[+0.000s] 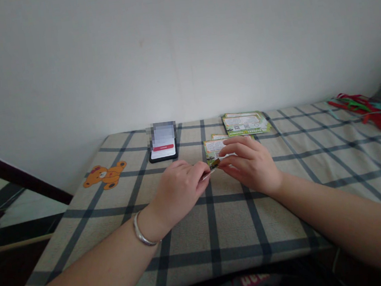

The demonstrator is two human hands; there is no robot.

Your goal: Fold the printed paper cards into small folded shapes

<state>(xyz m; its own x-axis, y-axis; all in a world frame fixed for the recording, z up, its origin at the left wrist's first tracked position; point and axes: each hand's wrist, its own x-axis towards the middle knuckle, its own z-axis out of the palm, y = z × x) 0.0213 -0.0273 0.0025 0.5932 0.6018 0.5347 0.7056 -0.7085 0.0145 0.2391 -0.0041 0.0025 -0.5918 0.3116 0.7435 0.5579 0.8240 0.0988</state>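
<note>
A thin printed card (213, 165), seen almost edge-on, is pinched in my left hand (181, 185), which wears a silver bangle (141, 230) at the wrist. At the card's other end, my right hand (251, 163) has its fingers curled, the lower fingertips closed on the corner; its thumb is hidden. Just behind lie printed green and white cards (213, 146), partly covered by my right hand. Farther back, near the wall, sits a loose stack of similar cards (243, 123).
A phone (163, 151) with a lit screen lies left of the cards. The checked tablecloth (189, 253) bears a teddy bear picture (105, 175) at left. Red and green straps or cloth (372, 110) lie at far right. A white wall (179, 48) rises behind the table.
</note>
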